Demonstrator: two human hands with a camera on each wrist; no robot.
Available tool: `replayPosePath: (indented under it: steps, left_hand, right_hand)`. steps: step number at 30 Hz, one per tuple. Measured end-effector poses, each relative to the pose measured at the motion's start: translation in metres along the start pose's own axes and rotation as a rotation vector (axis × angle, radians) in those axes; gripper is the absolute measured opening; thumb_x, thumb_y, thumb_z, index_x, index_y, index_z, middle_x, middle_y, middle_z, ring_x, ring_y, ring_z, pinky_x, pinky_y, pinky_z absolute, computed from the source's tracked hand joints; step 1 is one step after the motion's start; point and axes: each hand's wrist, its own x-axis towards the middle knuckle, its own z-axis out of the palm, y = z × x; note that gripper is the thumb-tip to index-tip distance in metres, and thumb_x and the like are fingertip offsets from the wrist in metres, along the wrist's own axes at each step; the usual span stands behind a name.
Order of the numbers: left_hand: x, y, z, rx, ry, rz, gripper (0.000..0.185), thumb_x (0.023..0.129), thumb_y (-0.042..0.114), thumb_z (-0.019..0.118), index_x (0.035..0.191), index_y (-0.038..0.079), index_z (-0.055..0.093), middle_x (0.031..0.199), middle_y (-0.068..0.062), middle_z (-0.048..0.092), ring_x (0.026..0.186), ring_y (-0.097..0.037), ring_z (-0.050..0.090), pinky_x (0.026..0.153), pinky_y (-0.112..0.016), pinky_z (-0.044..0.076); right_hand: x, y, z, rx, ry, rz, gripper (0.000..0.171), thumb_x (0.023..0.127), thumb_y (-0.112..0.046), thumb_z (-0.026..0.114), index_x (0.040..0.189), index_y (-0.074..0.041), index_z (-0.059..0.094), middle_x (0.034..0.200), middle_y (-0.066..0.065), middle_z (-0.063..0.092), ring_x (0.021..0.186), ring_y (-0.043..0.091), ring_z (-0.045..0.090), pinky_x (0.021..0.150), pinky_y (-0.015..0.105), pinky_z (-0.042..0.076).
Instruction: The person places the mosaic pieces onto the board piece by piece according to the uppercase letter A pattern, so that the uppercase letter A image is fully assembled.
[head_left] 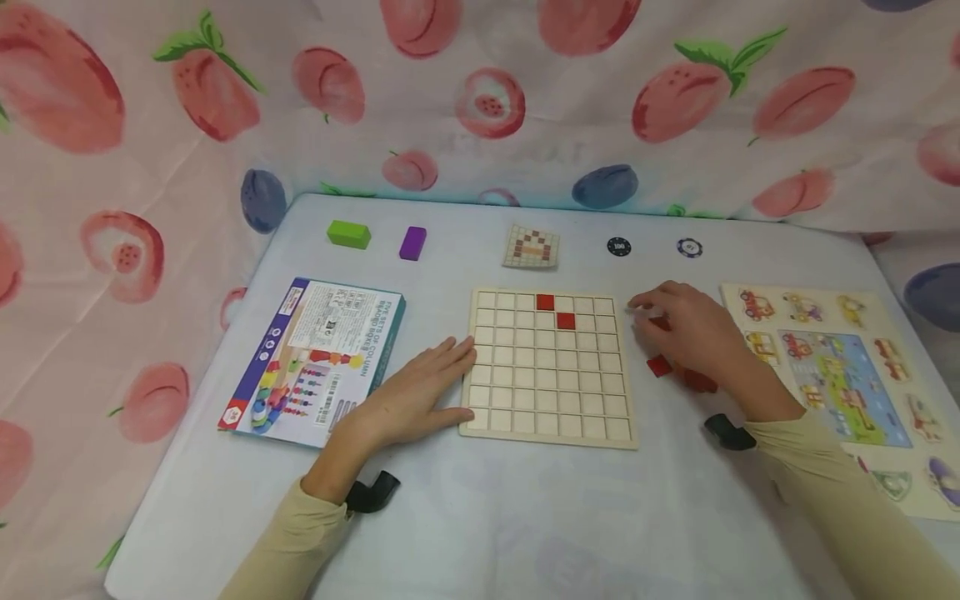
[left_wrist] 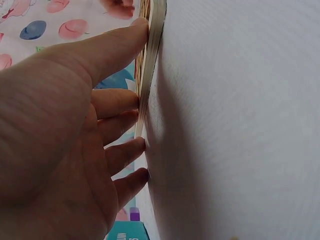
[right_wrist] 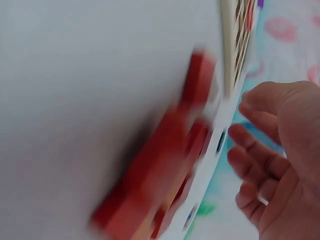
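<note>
A wooden grid board (head_left: 545, 367) lies at the middle of the table, with two red square blocks in its upper cells, one (head_left: 545, 302) a row above the other (head_left: 566, 321). My left hand (head_left: 420, 385) rests flat with fingers spread, thumb and fingertips at the board's left edge. Just past the board's right edge, my right hand (head_left: 686, 329) hovers over loose red blocks (right_wrist: 155, 165), thumb and index fingertips close together and the other fingers bent. I cannot tell whether anything small is between those tips. The hand partly hides the blocks in the head view.
A boxed bead toy (head_left: 330, 367) lies left of the board. Behind are a green block (head_left: 348, 234), a purple block (head_left: 412, 243), a pattern card (head_left: 531, 247), a black chip (head_left: 618, 247) and a white-and-blue chip (head_left: 689, 247). A picture puzzle board (head_left: 817, 321) lies at right.
</note>
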Motion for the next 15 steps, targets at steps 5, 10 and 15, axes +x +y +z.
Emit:
replayPosePath:
  steps: [5,10,15]
  left_hand:
    - [-0.001,-0.002,-0.002,0.002,0.011,0.0,0.084,0.102,0.042,0.07,0.168,0.008,0.03,0.18,-0.006,0.019,0.169,-0.032,0.014,0.138,-0.055,0.019]
    - [0.001,-0.002,-0.001,0.001,0.012,0.009,0.085,0.102,0.042,0.07,0.168,0.008,0.03,0.18,-0.006,0.02,0.169,-0.032,0.015,0.138,-0.055,0.02]
    - [0.0,-0.002,0.0,-0.012,0.004,0.015,0.085,0.102,0.042,0.071,0.168,0.008,0.03,0.18,-0.006,0.019,0.169,-0.033,0.014,0.138,-0.055,0.019]
  right_hand:
    - [-0.008,0.027,-0.008,-0.069,0.017,0.112,0.036,0.101,-0.028,0.067,0.13,-0.008,0.071,0.122,0.023,0.067,0.108,0.04,0.063,0.085,0.059,0.06]
    - [-0.021,0.048,-0.013,-0.101,-0.009,0.22,0.047,0.097,-0.039,0.072,0.129,-0.005,0.069,0.12,0.028,0.065,0.108,0.044,0.059,0.079,0.059,0.06]
    - [-0.03,0.055,-0.011,-0.095,-0.019,0.264,0.056,0.093,-0.046,0.077,0.127,-0.002,0.07,0.118,0.028,0.066,0.106,0.043,0.058,0.075,0.056,0.06]
